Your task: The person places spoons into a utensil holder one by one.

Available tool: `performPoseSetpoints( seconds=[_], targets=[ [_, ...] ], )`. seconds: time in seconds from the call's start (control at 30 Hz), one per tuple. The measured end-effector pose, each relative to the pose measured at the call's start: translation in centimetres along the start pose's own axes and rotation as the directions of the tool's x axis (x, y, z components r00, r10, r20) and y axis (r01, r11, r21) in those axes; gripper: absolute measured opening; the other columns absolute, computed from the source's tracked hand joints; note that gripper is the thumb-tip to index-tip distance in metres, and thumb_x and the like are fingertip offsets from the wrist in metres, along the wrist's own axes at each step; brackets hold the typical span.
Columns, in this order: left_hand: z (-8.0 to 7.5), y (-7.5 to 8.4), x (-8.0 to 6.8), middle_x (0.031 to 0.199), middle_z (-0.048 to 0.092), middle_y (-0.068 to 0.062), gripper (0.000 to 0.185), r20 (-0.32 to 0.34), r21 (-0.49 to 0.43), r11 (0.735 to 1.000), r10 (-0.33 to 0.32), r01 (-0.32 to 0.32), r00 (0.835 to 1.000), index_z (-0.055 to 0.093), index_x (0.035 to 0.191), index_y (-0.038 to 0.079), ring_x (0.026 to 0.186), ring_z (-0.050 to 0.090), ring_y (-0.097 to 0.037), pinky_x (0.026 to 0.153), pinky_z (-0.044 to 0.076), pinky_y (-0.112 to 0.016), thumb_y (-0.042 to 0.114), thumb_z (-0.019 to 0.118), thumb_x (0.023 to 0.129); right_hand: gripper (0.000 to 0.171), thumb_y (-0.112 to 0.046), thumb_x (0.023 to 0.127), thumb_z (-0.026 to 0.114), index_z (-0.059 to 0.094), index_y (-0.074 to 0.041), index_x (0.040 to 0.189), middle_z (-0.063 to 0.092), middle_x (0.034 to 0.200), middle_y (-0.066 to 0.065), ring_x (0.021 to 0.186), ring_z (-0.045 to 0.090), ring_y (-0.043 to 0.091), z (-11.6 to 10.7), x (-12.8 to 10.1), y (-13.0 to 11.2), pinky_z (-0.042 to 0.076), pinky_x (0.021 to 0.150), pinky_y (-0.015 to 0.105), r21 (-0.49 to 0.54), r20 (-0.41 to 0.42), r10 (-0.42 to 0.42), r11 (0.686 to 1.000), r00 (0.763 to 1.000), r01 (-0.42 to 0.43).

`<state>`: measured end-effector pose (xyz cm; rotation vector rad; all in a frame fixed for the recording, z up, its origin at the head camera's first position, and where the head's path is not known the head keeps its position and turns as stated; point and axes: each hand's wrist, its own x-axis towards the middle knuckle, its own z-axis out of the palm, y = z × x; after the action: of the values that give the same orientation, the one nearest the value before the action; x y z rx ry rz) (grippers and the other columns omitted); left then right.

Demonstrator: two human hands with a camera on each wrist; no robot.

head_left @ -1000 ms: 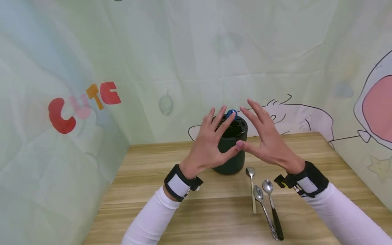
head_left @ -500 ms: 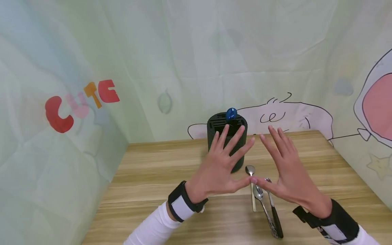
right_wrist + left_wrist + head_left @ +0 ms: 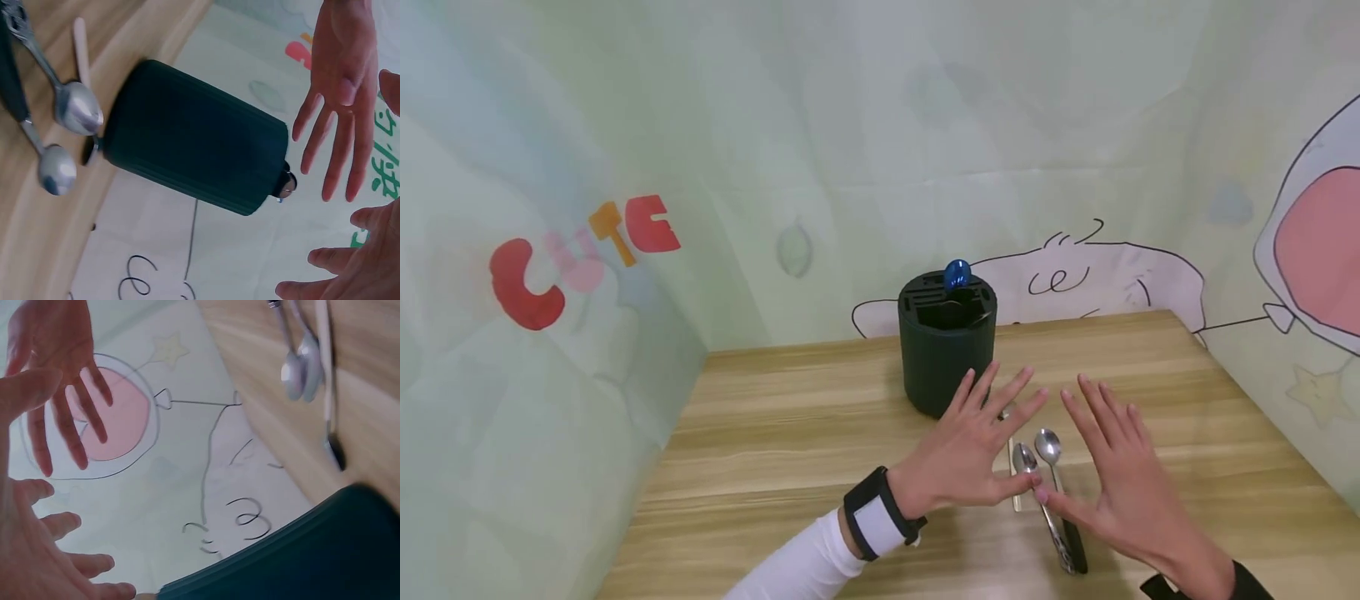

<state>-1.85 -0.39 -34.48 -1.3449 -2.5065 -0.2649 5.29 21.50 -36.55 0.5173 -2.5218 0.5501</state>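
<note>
My left hand [image 3: 958, 458] hovers over the table with spread fingers, holding nothing. To its right my right hand [image 3: 1138, 492] is likewise spread and bare, the two thumb tips meeting or nearly so in the head view. Beneath them lie three spoons: one with a black handle [image 3: 1048, 447], one with an ornate metal handle [image 3: 1056, 537], and a slim pale-handled one [image 3: 1017, 492] partly covered by my left fingers. Behind the hands stands a dark utensil holder [image 3: 943, 367] with slots in its top. A shiny blue rounded spoon-like head [image 3: 957, 274] sticks up out of it.
The wooden table [image 3: 775, 433] ends at a printed cloth backdrop [image 3: 820, 167] that rises at the back and both sides. The holder stands near the table's back edge, upright.
Both hands have drawn back toward me and right, away from in front of the holder, fingers still spread. The holder now shows almost fully; the spoons lie where they were.
</note>
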Motion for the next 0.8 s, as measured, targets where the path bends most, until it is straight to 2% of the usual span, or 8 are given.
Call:
performPoseSetpoints(
  seconds=[0.17, 0.23, 0.4, 0.5, 0.63, 0.8],
  targets=[
    [2.4, 0.0, 0.3, 0.167, -0.001, 0.002, 0.089, 0.108, 0.010, 1.000, -0.012, 0.011, 0.994, 0.006, 0.159, 0.027, 0.155, 0.001, -0.030, 0.123, 0.013, -0.054, 0.063, 0.051, 0.091, 0.109, -0.060, 0.072, 0.076, 0.024, -0.016, 0.157, 0.018, 0.165, 0.012, 0.154, 0.008, 0.030, 1.2, -1.4, 0.5, -0.004, 0.125, 0.049, -0.061, 0.032, 0.037, 0.998, 0.999, -0.035],
    [3.3, 0.1, 0.4, 0.167, -0.001, 0.002, 0.091, 0.148, 0.010, 1.000, -0.005, 0.003, 0.989, 0.007, 0.159, 0.027, 0.155, 0.004, -0.030, 0.123, 0.015, -0.054, 0.063, 0.053, 0.090, 0.111, -0.061, 0.071, 0.076, 0.022, -0.017, 0.157, 0.023, 0.163, 0.015, 0.153, 0.013, 0.033, 1.8, -1.9, 0.7, -0.004, 0.125, 0.048, -0.080, 0.053, 0.060, 0.995, 0.997, -0.055],
    [5.6, 0.4, 0.6, 0.167, 0.008, 0.001, 0.091, 0.235, 0.071, 0.996, 0.034, -0.052, 0.971, 0.008, 0.159, 0.026, 0.155, 0.008, -0.027, 0.122, 0.019, -0.053, 0.064, 0.055, 0.090, 0.113, -0.068, 0.070, 0.074, 0.021, -0.019, 0.157, 0.031, 0.158, 0.019, 0.146, 0.024, 0.043, 2.9, -2.8, 0.8, 0.013, 0.117, 0.067, -0.102, 0.167, 0.164, 0.984, 0.972, -0.148],
    [6.6, 0.5, 0.6, 0.167, 0.013, 0.002, 0.087, 0.266, 0.102, 0.991, 0.054, -0.084, 0.962, 0.013, 0.158, 0.025, 0.154, 0.010, -0.024, 0.122, 0.022, -0.052, 0.063, 0.053, 0.092, 0.116, -0.072, 0.069, 0.073, 0.022, -0.017, 0.157, 0.032, 0.157, 0.021, 0.143, 0.027, 0.046, 3.2, -2.8, 0.8, 0.024, 0.109, 0.070, -0.112, 0.223, 0.214, 0.975, 0.951, -0.193],
    [7.4, 0.5, 0.5, 0.165, 0.018, 0.004, 0.083, 0.293, 0.117, 0.987, 0.070, -0.108, 0.954, 0.018, 0.158, 0.025, 0.154, 0.014, -0.020, 0.122, 0.023, -0.050, 0.063, 0.052, 0.092, 0.117, -0.068, 0.066, 0.077, 0.027, -0.011, 0.154, 0.035, 0.154, 0.022, 0.139, 0.033, 0.046, 3.8, -3.0, 0.9, 0.029, 0.105, 0.069, -0.101, 0.213, 0.220, 0.974, 0.952, -0.203],
    [8.0, 0.6, 0.6, 0.162, 0.028, 0.005, 0.081, 0.324, 0.092, 0.988, 0.090, -0.126, 0.942, 0.024, 0.157, 0.025, 0.152, 0.021, -0.017, 0.122, 0.025, -0.047, 0.059, 0.057, 0.092, 0.113, -0.055, 0.064, 0.085, 0.034, -0.002, 0.149, 0.041, 0.149, 0.024, 0.130, 0.044, 0.046, 4.4, -3.3, 0.9, 0.040, 0.098, 0.066, -0.102, 0.189, 0.229, 0.972, 0.955, -0.213]
  ],
)
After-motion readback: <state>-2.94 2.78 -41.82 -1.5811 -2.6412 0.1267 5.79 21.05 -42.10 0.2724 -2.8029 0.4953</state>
